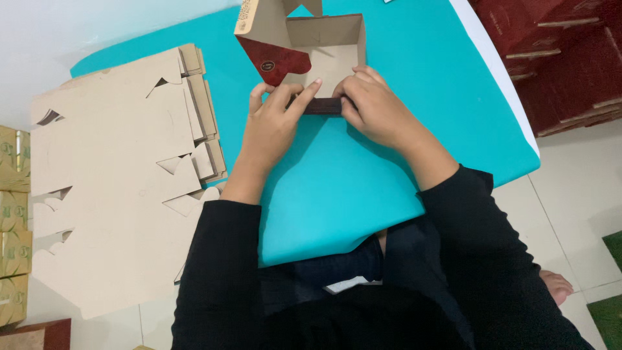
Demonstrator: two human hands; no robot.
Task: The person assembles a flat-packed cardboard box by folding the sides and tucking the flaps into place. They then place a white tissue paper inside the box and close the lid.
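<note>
Nearest the camera, the person's black sleeves (453, 214) are reaching forward over the teal table (337, 188), both forearms angling inward so the hands meet at one spot. The left hand (275, 120) is lying flat with its fingers stretched toward the right, the index finger pressing along the dark red near flap (322, 105) of the cardboard box (324, 58); it is pushing rather than pinching. The right hand (372, 107) is curling over the right end of that same flap, fingers bent and pressed together on it, seemingly to keep the fold down while the left hand flattens it. The box itself is sitting just beyond the hands, toward the far middle of the table, open side up, its brown inside showing and a red-faced flap (275, 61) standing up at its left. To the left, a stack of flat, unfolded cardboard blanks (110, 188) is lying within easy reach. Far right, dark red stacked cartons (564, 58) are resting on the floor.
</note>
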